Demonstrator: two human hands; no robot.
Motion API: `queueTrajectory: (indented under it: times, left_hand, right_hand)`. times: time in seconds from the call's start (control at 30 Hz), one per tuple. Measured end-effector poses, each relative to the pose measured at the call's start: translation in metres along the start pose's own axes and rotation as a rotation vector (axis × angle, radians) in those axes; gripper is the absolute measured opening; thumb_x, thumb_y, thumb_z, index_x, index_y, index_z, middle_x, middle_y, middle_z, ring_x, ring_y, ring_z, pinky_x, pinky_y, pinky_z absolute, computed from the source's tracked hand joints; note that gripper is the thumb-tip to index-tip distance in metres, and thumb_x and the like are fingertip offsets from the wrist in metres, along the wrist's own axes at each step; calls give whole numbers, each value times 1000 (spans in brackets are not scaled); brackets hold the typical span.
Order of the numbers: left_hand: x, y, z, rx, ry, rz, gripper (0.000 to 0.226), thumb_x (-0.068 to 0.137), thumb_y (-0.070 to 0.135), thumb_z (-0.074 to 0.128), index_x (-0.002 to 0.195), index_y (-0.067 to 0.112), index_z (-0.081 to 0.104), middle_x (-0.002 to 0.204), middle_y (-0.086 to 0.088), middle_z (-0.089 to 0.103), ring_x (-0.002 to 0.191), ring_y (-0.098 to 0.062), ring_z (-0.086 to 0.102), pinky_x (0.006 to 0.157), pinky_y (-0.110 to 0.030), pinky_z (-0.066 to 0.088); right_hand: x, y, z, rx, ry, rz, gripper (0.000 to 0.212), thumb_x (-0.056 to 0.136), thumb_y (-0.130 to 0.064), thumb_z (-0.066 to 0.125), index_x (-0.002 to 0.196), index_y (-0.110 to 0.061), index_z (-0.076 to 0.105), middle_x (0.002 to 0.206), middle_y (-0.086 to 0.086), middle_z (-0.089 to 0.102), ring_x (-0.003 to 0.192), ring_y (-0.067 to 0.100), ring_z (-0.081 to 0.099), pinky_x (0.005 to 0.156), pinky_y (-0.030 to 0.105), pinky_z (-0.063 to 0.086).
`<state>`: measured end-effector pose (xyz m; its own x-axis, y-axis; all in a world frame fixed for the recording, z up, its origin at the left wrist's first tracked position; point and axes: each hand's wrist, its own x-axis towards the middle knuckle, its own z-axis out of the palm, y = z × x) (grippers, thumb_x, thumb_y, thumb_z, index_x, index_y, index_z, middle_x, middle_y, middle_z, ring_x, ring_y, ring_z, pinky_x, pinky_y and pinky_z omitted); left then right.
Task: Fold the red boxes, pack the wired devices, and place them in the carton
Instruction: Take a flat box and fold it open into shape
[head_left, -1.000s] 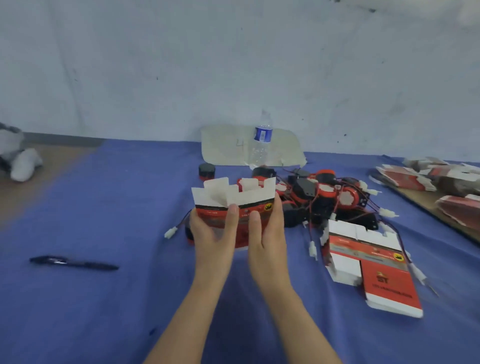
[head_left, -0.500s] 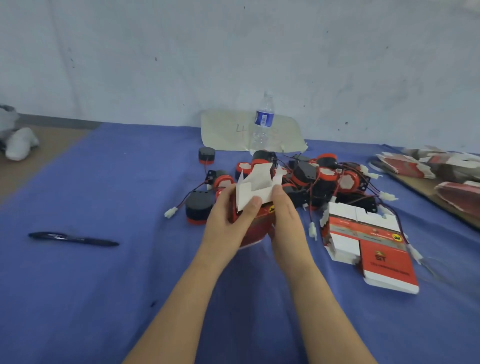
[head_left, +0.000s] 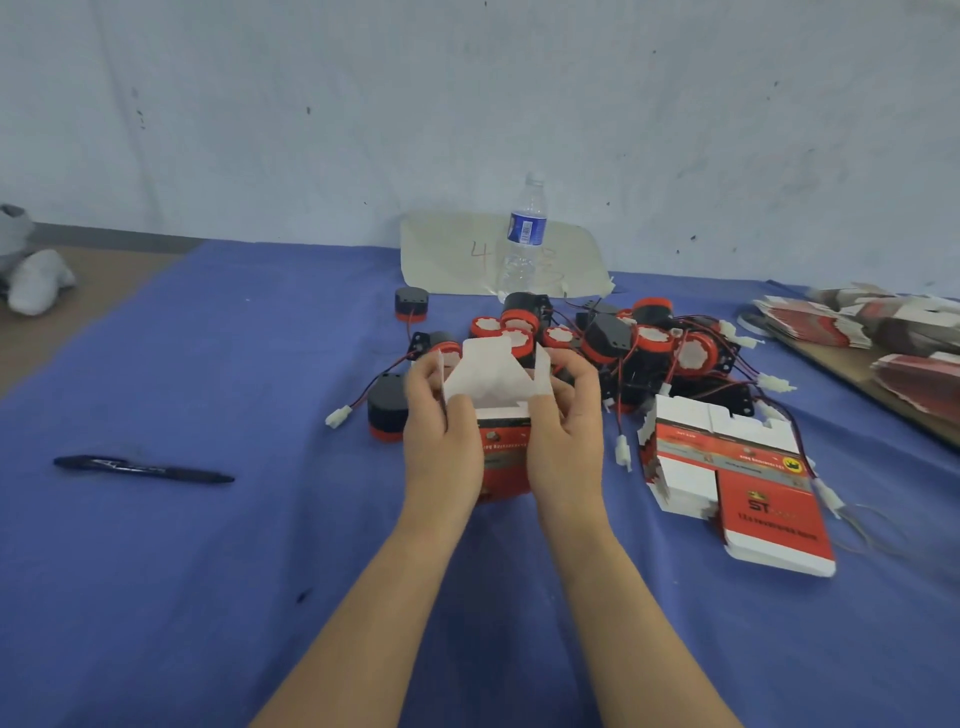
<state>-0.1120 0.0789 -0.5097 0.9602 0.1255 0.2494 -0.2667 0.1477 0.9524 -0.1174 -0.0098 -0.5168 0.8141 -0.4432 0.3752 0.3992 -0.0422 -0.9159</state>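
Left hand: grasps the red box by its left side, thumb on a white flap.
Right hand: grasps its right side.
Box place: middle of the worktop, flaps raised.
Wired devices: heaped just behind, toward the far edge.

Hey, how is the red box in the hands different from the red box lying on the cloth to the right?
The held box is opened into shape, its white flaps standing up; the flat box lies collapsed on the blue cloth. The left hand and right hand both grip the held box; no hand touches the flat box. Both are red-and-white printed card.
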Motion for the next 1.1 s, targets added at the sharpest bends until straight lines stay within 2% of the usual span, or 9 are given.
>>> queueTrajectory:
  times: [0.1, 0.2, 0.3, 0.43, 0.53, 0.67, 0.8, 0.97, 1.1]
  left_hand:
    - [-1, 0, -2, 34, 41, 83, 41, 93, 1, 37, 109, 38, 40, 118, 11, 53, 106, -13, 58, 81, -31, 55]
    - [-1, -4, -4, 131, 42, 190, 30, 98, 10, 44, 98, 40, 48, 116, 8, 57, 105, -13, 58, 87, -32, 52]
    - [-1, -12, -4, 208, 9, 243, 9, 96, 35, 49, 94, 30, 56, 117, 3, 59, 110, -11, 57, 95, -32, 48]
    - [-4, -20, -4, 258, 15, 242, 22, 90, 52, 35, 88, 39, 53, 109, 0, 62, 97, -3, 60, 79, -12, 48]
    - [-1, -23, -7, 292, 56, 243, 20, 99, 40, 36, 88, 38, 52, 101, 3, 64, 91, -5, 61, 74, -11, 47]
    - [5, -25, -10, 272, 65, 239, 22, 102, 30, 34, 96, 24, 54, 88, 12, 59, 80, 5, 59, 61, -6, 45]
    - [9, -22, -14, 287, 84, 296, 28, 103, 30, 34, 79, 28, 48, 75, 9, 56, 69, 3, 56, 56, -8, 43]
    - [9, -16, -19, 278, 59, 352, 24, 99, 46, 29, 79, 38, 41, 79, 11, 63, 68, -1, 61, 54, -13, 45]
    - [7, -11, -19, 268, -16, 406, 24, 97, 47, 30, 83, 35, 45, 81, 12, 64, 70, -4, 63, 54, -13, 46]
  right_hand:
    - [-2, 3, 0, -50, -54, -57, 29, 93, -8, 47, 99, -33, 60, 95, -13, 68, 84, 4, 64, 65, 17, 50]
    - [-2, 7, -2, -147, -116, -27, 9, 87, -36, 56, 88, -33, 64, 97, -7, 67, 89, 8, 63, 76, 26, 53]
    - [-1, 13, -3, -248, -56, -18, 28, 93, -46, 53, 78, -25, 63, 94, 0, 63, 84, 7, 60, 76, 21, 48]
    - [-4, 12, 1, -297, 37, -27, 33, 98, -40, 43, 72, -29, 60, 91, -7, 58, 77, -5, 56, 64, 6, 41]
    - [-4, 9, 1, -314, 0, -60, 30, 98, -27, 49, 70, -32, 59, 93, -13, 58, 80, -3, 55, 67, 7, 43]
    - [0, 3, -3, -293, -90, -108, 25, 94, -17, 56, 72, -10, 65, 102, -17, 63, 85, -3, 60, 72, 14, 47]
    - [-2, -7, -4, -160, -144, -127, 12, 89, -24, 65, 88, -21, 53, 93, -10, 66, 83, 8, 62, 74, 24, 51]
    - [-1, -23, -14, -105, -413, 159, 40, 86, -60, 50, 77, -26, 70, 86, -5, 72, 81, 13, 68, 72, 28, 55]
    - [6, -27, -26, -173, -494, 316, 10, 87, -31, 66, 90, -21, 65, 96, 3, 71, 82, 17, 67, 76, 38, 55]
